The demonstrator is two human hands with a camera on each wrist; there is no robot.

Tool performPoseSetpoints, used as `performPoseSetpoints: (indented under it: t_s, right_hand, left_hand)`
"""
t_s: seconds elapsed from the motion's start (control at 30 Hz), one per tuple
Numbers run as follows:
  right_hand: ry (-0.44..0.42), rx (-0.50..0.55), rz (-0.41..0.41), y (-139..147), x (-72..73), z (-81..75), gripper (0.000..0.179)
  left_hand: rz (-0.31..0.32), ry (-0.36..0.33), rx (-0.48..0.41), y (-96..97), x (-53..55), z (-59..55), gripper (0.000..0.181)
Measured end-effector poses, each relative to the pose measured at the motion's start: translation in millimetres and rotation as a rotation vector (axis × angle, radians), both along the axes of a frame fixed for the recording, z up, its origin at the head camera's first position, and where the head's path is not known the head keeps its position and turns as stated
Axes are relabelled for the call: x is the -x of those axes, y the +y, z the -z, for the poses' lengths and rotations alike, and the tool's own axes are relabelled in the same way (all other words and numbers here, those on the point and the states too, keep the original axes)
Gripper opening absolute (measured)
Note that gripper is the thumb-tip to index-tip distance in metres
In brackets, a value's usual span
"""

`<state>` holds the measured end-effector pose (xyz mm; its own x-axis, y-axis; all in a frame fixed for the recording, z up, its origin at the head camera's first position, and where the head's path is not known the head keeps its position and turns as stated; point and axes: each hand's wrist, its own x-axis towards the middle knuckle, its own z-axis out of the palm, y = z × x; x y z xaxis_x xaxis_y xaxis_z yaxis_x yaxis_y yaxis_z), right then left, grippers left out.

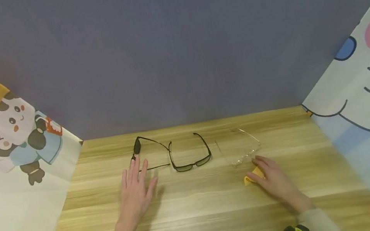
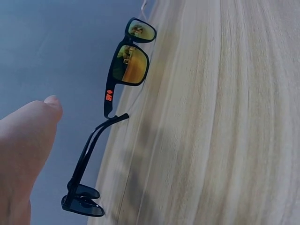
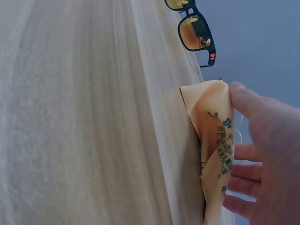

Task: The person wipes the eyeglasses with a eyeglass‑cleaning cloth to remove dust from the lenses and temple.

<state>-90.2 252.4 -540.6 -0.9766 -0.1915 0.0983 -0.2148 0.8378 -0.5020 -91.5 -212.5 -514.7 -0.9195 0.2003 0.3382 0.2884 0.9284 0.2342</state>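
Left to right, I log the left hand (image 1: pixel 134 195) with fingers straight and spread at the dark sunglasses (image 1: pixel 137 146), contact uncertain; the mirrored sunglasses (image 1: pixel 185 168) lie mid-table, both pairs probably light, stiff, best lifted by the frame. The wire-rimmed glasses (image 1: pixel 246 156) look fragile; I'd take the bridge. Just beside them, the yellow cloth (image 3: pixel 211 105), presumably soft and limp, is pinched between the right hand's (image 1: pixel 275 178) thumb and fingers, a suitable hold.
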Motion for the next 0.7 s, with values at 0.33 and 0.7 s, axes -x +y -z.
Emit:
performPoseSetpoints:
  t_s: [0.33,0.7]
  right_hand:
    - [0.039,-0.015,-0.037,-0.2,-2.9,-0.5,0.058]
    - [0.11,0.009,-0.116,-0.7,-3.9,-0.2,0.01]
  left_hand:
    - [0.011,0.007,-0.009,4.2,1.3,-0.9,0.069]
    - [0.034,0.019,-0.01,5.8,2.2,-0.7,0.069]
